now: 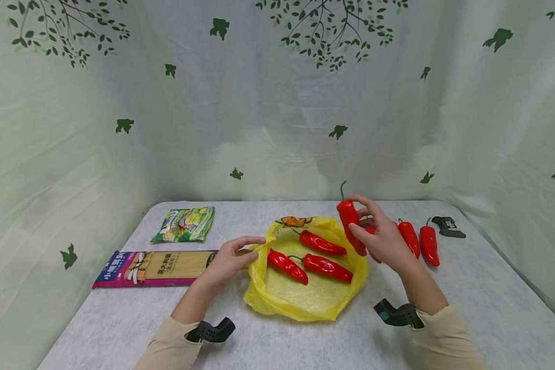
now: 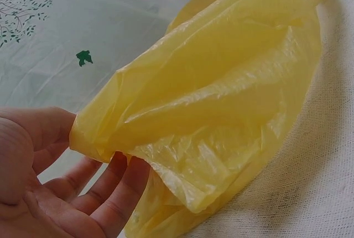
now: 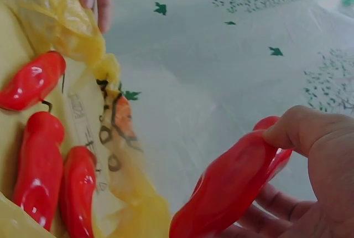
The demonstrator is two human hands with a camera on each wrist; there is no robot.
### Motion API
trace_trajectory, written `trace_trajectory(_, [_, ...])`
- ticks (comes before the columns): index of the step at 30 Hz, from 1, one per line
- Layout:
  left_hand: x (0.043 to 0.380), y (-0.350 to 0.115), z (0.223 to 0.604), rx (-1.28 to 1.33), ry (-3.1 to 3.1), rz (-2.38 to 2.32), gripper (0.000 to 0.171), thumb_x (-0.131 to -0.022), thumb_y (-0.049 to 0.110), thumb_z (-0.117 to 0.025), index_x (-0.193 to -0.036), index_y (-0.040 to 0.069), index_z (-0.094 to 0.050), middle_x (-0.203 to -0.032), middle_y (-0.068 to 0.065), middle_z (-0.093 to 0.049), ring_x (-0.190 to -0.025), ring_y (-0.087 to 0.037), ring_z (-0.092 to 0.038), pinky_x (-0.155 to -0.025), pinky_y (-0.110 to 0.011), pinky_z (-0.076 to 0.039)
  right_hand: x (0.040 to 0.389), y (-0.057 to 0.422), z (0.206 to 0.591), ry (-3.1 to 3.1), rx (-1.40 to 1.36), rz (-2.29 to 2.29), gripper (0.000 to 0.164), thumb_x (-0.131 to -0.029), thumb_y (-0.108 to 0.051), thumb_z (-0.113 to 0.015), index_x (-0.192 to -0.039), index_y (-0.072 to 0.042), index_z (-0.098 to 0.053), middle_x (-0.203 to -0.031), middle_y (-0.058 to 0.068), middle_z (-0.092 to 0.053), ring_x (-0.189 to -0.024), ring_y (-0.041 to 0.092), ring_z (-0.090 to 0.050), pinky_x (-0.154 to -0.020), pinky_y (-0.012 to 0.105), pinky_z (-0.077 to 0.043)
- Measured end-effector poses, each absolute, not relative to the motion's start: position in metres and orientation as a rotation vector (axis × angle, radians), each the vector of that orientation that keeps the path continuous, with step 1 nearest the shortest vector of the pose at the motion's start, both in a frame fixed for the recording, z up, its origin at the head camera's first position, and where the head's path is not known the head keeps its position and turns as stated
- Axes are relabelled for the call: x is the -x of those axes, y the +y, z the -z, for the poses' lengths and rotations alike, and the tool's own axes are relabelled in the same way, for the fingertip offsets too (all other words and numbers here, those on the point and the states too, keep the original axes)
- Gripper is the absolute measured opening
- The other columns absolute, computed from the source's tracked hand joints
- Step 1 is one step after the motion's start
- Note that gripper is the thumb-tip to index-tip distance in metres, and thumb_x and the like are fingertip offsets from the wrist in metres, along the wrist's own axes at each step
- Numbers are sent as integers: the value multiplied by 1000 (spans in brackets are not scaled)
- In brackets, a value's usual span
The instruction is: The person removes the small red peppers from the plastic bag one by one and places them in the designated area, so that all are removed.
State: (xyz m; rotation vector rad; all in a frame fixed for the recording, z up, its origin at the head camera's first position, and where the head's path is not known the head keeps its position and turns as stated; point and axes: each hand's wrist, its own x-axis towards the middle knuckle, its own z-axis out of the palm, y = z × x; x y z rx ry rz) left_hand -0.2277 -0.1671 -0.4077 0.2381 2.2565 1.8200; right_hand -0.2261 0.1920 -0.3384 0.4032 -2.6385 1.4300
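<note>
Pale table (image 1: 481,308) below; tilted red pepper (image 1: 348,221) in right grip (image 1: 383,237).

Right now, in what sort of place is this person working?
Probably a staged recording booth: leaf-printed sheeting hangs behind and beside the table, and a dark device sits at each wrist.

Dark Chinese characters on the long flat packet (image 1: 176,264) seem to read 意大利面; white lettering at its purple end appears to include 小, the rest unclear. Print on the green packet (image 1: 185,224), small black object (image 1: 448,226) and yellow bag (image 3: 133,193) is too small or blurred to read.
</note>
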Motion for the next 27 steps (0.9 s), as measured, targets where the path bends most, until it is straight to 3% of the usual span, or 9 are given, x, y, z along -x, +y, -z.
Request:
trace_trajectory(8, [229,-167,408,-234,2261,-1808,37,-98,13,-60,-135,13,-61,-139,-16,-60,-103,-16,-66,-85,-28,-57,228,204,334,-2603,-332,-1435,63,-94,-21,-66,-148,-28,-34,-143,15,-46,-119,40,-61,-89,53,-56])
trace_trajectory(16, [229,-167,407,-226,2262,-1808,37,-98,12,-60,-135,13,-61,-139,-15,-60,-104,-17,-66,-86,-31,-57,233,217,332,-2628,-350,-1369,59,-99,-15,-57,-151,-28,-36,-141,19,-46,-109,41,-64,-85,51,-59])
trace_trajectory(22, [228,-167,406,-218,2259,-1810,37,-98,12,-60,-135,14,-62,-141,-13,-59,-103,-16,-66,-87,-29,-57,235,228,331,-2684,-298,-1374,63,-96,-14,-62,-152,-25,-35,-146,20,-42,-116,42,-58,-85,51,-59])
trace_trajectory(27, [227,-168,408,-272,2247,-1816,39,-98,11,-59,-137,9,-59,-140,-19,-57,-100,-15,-64,-83,-28,-56,235,238,331,-2735,-303,-1385,66,-94,-16,-67,-150,-20,-33,-151,21,-38,-116,40,-58,-87,50,-59])
